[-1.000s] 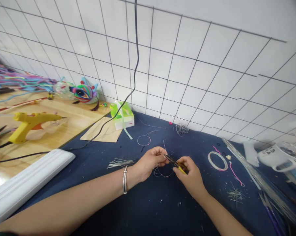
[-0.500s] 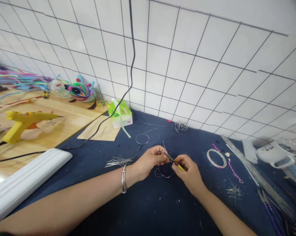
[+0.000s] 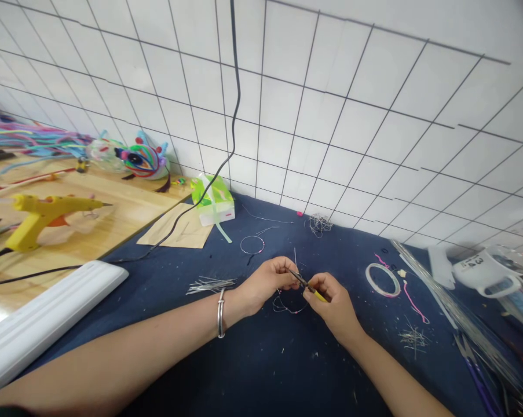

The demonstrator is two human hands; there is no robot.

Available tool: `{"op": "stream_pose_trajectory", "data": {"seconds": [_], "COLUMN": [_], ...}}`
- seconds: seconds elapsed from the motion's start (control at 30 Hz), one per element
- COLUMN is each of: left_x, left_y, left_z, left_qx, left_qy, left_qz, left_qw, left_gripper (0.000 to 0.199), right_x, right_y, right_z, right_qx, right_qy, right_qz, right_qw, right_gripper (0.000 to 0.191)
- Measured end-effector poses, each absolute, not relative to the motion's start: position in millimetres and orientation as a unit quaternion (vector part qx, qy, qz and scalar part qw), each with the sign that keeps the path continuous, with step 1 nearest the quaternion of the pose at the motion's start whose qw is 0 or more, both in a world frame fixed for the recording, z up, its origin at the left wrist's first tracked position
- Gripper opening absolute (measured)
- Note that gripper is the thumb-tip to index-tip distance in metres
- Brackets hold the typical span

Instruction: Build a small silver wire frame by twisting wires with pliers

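My left hand (image 3: 273, 284), with a silver bangle on its wrist, pinches a thin wire (image 3: 295, 258) whose end sticks up above the fingertips. In my right hand (image 3: 335, 304) is a pair of small pliers (image 3: 317, 294) with yellow handles, its dark jaws reaching to the left fingertips. Whether the jaws grip the wire is too small to tell. Bent wire loops with pink bits (image 3: 289, 310) hang or lie just below both hands. Beyond them a wire ring (image 3: 252, 245) with pink marks lies on the dark blue cloth (image 3: 244, 370).
Cut wires (image 3: 209, 285) lie left of my hands, more wire scraps (image 3: 414, 338) to the right. A tape roll (image 3: 383, 280), long wires (image 3: 456, 307), purple-handled pliers (image 3: 478, 370) and a white mug (image 3: 487, 272) stand farther right. Leftward are a white case (image 3: 57, 318) and a yellow glue gun (image 3: 48, 217).
The wire end above my left fingertips has tilted more upright. Both hands and the pliers stay in nearly the same place.
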State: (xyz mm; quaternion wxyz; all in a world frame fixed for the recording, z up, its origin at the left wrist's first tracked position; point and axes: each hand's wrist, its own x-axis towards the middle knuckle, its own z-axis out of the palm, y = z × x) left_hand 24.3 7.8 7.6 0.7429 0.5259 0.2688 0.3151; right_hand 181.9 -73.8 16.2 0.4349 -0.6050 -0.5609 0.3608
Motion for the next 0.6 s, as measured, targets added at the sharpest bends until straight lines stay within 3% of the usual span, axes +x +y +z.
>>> {"op": "stream_pose_trajectory", "data": {"seconds": [0.6], "left_x": [21.0], "left_y": [13.1], "left_z": [9.9], "left_qx": [0.443], "left_qy": [0.263], "left_qz": [0.289], "left_qw": [0.807], "left_gripper": [0.016], "right_x": [179.6], "right_y": [-75.4], "right_z": [15.1], "right_qx": [-0.618], "right_qy": [-0.606], "right_qz": [0.307], "right_qw": [0.397], "right_gripper": [0.007]}}
